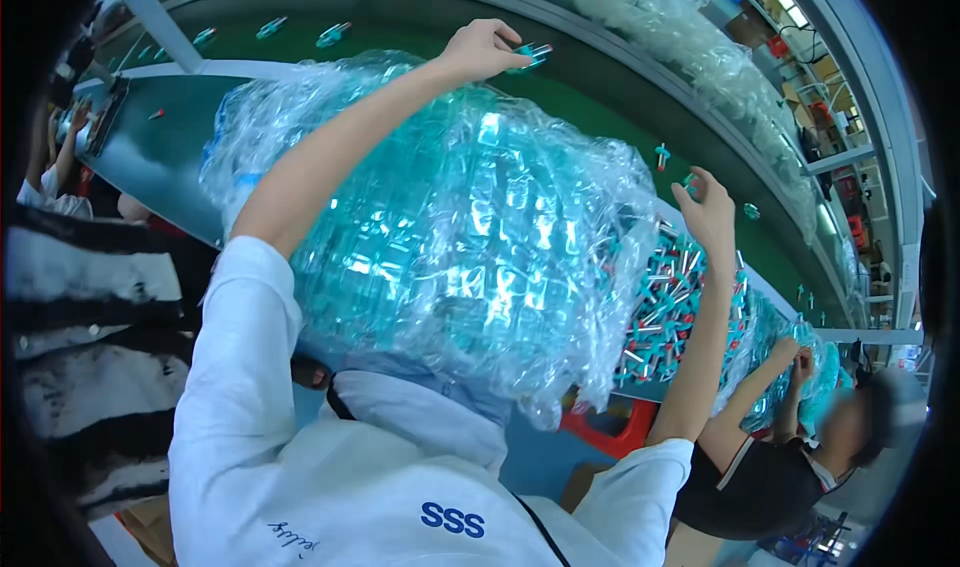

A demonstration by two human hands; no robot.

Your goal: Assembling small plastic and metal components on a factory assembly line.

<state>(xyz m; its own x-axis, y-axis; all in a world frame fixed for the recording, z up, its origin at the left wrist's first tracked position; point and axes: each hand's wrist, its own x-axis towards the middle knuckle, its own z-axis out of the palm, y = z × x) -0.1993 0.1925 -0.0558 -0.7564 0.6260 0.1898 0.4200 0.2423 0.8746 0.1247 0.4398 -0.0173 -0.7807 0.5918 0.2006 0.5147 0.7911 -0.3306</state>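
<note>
My left hand reaches over the green conveyor belt, thumb and fingertips closed on one end of a small teal part with shiny metal pins. Farther right, my right hand is curled above the belt's near edge. Another small teal part shows between its thumb and fingertips. A large stack of clear teal plastic trays, wrapped in crinkled clear film, lies under my left forearm. Beside it, below my right hand, is a dense heap of teal, metal and red parts.
Several loose parts lie along the belt, one teal and red part near my right hand. Clear plastic film is piled beyond the belt's far rail. A co-worker works at the right; another person's hand shows far left. A red container stands below the table edge.
</note>
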